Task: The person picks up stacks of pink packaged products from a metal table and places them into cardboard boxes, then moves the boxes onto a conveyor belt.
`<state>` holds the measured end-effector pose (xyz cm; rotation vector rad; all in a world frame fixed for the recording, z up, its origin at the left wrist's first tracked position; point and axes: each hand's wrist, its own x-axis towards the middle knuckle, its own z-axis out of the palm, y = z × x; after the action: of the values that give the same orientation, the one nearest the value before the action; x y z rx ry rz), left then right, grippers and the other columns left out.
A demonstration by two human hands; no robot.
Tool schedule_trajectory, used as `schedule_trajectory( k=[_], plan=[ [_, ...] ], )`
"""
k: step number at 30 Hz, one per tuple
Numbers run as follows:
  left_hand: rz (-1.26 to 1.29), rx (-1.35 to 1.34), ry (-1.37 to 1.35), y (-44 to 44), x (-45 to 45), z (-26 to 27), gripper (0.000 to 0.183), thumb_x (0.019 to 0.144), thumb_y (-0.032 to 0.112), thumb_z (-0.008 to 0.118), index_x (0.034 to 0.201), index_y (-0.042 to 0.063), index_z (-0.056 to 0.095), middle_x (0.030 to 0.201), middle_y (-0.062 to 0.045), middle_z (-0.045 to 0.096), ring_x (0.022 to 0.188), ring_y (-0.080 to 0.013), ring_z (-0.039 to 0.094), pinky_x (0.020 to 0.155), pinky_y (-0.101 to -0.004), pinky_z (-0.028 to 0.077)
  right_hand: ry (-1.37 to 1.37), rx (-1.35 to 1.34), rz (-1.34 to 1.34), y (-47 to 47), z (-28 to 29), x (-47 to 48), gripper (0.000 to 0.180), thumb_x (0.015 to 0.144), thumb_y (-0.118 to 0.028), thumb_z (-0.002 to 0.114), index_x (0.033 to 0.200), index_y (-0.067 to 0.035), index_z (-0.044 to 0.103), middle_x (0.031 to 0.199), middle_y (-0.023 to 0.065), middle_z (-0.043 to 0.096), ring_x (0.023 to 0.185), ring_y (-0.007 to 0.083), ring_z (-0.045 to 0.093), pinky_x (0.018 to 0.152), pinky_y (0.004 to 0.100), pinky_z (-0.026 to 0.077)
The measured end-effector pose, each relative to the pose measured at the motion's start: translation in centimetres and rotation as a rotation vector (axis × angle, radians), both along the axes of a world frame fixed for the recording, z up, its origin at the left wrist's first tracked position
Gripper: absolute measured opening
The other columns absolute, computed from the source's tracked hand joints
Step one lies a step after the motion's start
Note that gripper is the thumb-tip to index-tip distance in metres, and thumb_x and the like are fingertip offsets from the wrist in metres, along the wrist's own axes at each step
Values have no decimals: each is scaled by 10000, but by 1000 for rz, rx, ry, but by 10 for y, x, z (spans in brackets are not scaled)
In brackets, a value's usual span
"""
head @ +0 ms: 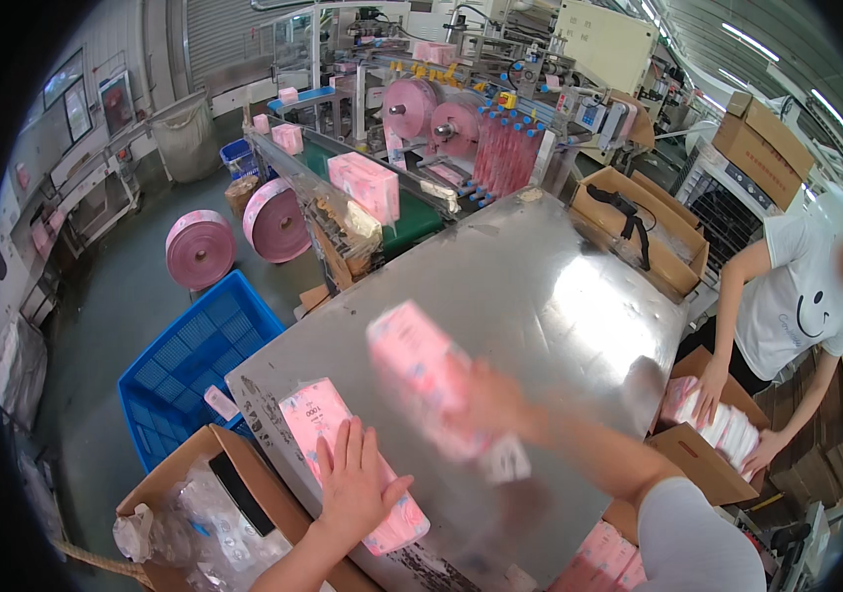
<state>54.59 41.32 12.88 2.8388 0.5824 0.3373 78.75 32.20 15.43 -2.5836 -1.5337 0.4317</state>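
Observation:
A pink plastic-wrapped tissue pack [314, 407] lies flat near the left edge of the metal table [525, 296]. My left hand [355, 470] rests on top of it with the fingers apart, touching but not gripping. My right hand [484, 396], blurred by motion, is at the right side of a second long pink pack [410, 348] over the table's middle; it seems to hold that pack. A whitish plastic end hangs from the pack's lower end. The blur hides the right fingers.
At left are a blue plastic crate [162, 388] and a cardboard box of clear plastic bags [288, 473]. A green conveyor [410, 229] carries a pink pack [366, 185]. A co-worker [799, 296] at right handles packs in a carton [695, 451]. Pink packs [599, 555] fill a box below right.

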Motion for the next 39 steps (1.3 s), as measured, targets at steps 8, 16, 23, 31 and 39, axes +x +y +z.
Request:
schedule_trajectory(
  k=[8, 16, 23, 31, 39],
  plan=[
    [84, 54, 54, 2, 7, 3, 901, 768, 613, 546, 1365, -23, 323, 1446, -229, 240, 1345, -416, 187, 987, -691, 99, 388, 461, 219, 17, -20, 15, 627, 786, -331, 630, 1287, -6, 435, 1153, 206, 553, 1068, 339, 531, 929, 400, 424],
    [87, 135, -72, 3, 7, -5, 693, 813, 478, 569, 1324, 36, 412, 1369, -149, 402, 1262, -354, 367, 982, -669, 182, -290, 297, -59, 97, 4, 146, 906, 678, -429, 672, 1427, -142, 251, 1316, 198, 389, 1149, 383, 473, 963, 447, 391],
    [103, 205, -116, 4, 14, -8, 601, 819, 373, 594, 1299, 50, 432, 1356, -120, 425, 1218, -311, 433, 974, -631, 250, -60, -41, -214, 18, -19, 101, 1008, 658, -414, 683, 1462, -213, 110, 1255, 252, 396, 1096, 402, 500, 905, 444, 437],
    [-23, 51, -25, -8, -1, 9, 816, 768, 591, 563, 1310, -1, 415, 1402, -169, 349, 1313, -391, 266, 1003, -663, 144, 347, -163, 32, -94, 15, -60, 947, 711, -505, 643, 1444, -163, 151, 1201, 247, 423, 1024, 415, 527, 869, 443, 449],
    [-55, 178, -73, -11, -5, 9, 697, 798, 581, 528, 1220, 26, 515, 1323, -136, 436, 1249, -363, 343, 953, -667, 227, 160, 250, 90, -42, 16, 42, 694, 798, -409, 613, 1322, -10, 394, 1262, 207, 486, 1092, 345, 517, 923, 421, 417]
  ],
)
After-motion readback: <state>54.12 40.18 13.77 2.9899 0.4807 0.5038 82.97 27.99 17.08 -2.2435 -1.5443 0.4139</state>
